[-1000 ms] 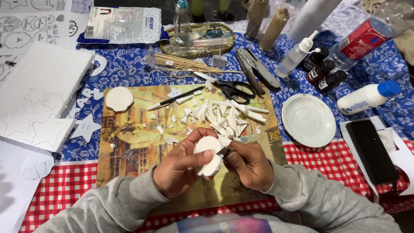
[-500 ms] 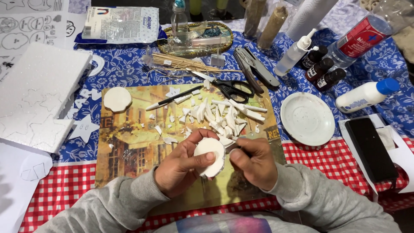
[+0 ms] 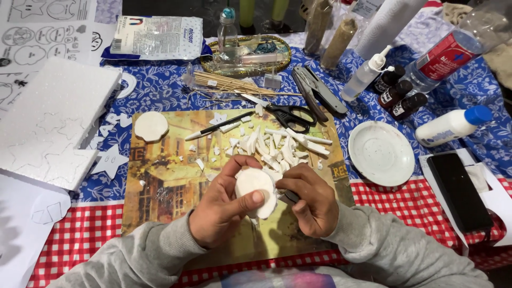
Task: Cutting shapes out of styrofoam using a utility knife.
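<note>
The left hand (image 3: 224, 205) has turned the white foam piece (image 3: 256, 189) a little. Its thumb now lies across the front. The right hand (image 3: 312, 205) moved down, beside the piece.

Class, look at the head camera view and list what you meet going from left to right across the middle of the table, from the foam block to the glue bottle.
White foam block → round foam disc → black pen → scissors → white saucer → white glue bottle with a blue cap.

Both hands close together, left hand (image 3: 221, 205) thumb extended, right hand (image 3: 309, 200) fisted, fingers curled.
</note>
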